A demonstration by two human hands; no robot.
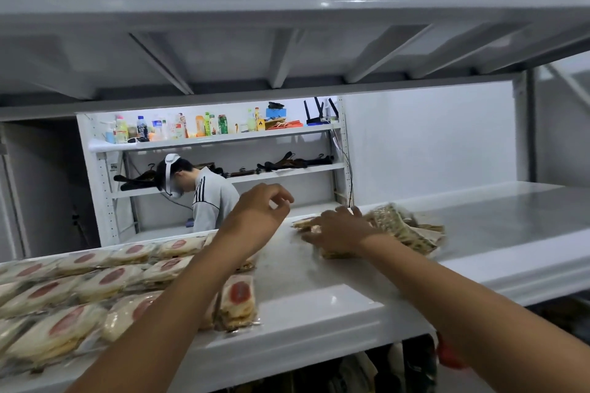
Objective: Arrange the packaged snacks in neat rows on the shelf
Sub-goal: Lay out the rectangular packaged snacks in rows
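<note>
Clear packets of pale snacks with red round labels (pixel 105 281) lie in rows on the left half of the white shelf (pixel 319 300). One packet (pixel 238 300) ends the front row, just right of my left forearm. A loose, blurred heap of packets (pixel 405 226) lies further back at centre right. My right hand (pixel 338 228) lies on the left side of that heap, fingers spread over a packet. My left hand (pixel 260 212) hovers above the shelf with loosely curled fingers and holds nothing.
A shelf board hangs low overhead (pixel 287 9). Behind the shelf a person in a grey jacket (pixel 210 198) bends over, in front of a rack with bottles (pixel 178 129). The shelf's right part (pixel 510 217) is bare. Dark items sit below the shelf (pixel 367 370).
</note>
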